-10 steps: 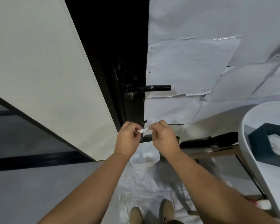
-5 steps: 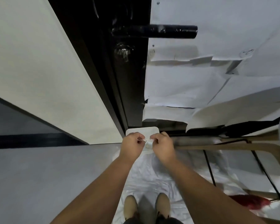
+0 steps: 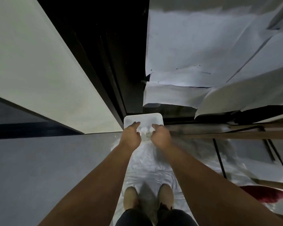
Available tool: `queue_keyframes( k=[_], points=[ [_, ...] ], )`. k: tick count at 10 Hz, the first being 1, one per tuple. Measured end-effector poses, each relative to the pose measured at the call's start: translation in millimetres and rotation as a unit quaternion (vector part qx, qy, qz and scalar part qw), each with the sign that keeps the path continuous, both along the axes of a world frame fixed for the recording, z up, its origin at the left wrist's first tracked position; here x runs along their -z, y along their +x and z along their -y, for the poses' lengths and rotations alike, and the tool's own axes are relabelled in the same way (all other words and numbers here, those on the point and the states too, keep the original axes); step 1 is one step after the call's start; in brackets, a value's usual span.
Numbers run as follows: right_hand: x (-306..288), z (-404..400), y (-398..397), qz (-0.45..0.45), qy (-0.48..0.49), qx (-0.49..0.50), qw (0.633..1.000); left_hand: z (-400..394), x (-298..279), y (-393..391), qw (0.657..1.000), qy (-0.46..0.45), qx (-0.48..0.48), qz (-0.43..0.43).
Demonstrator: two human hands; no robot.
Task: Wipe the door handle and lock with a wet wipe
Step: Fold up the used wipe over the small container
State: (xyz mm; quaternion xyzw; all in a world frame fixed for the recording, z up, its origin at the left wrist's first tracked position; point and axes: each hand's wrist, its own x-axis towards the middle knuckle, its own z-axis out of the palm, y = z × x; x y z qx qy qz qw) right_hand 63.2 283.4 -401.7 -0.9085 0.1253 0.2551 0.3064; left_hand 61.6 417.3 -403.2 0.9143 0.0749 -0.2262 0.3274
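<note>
The view points steeply down, so the door handle and lock are out of frame. Only the lower part of the dark door [image 3: 114, 62] shows. A white plastic bin [image 3: 143, 116] stands on the floor at the door's foot. My left hand [image 3: 131, 136] and my right hand [image 3: 160, 136] hover side by side over it, fingers loosened and apart, holding nothing. Small crumpled white wipe pieces [image 3: 145, 130] lie in the bin between the two hands.
White paper sheets [image 3: 203, 46] cover the surface right of the door. A pale wall panel [image 3: 39, 62] runs on the left. My shoes [image 3: 131, 198] stand on a crinkled plastic sheet [image 3: 147, 165]. A wooden frame with thin black legs [image 3: 235, 136] and a red object [image 3: 263, 194] are at right.
The view tilted further down and the handle left the frame. Both hands lowered to the bin and let go of the small white wipe they were pinching.
</note>
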Motion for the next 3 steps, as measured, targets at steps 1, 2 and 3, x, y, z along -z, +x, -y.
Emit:
queue_keyframes(
  k=[1, 2, 3],
  points=[
    [-10, 0, -2, 0.005, -0.013, -0.003, 1.000, 1, -10, -3, 1.000, 0.003, -0.008, -0.005],
    [-28, 4, -8, 0.028, 0.006, 0.004, 1.000, 2, -29, -3, 1.000, 0.007, -0.016, -0.010],
    [-58, 6, -12, 0.052, 0.019, 0.008, 0.998, 2, -61, -3, 1.000, 0.023, -0.009, -0.005]
  ],
)
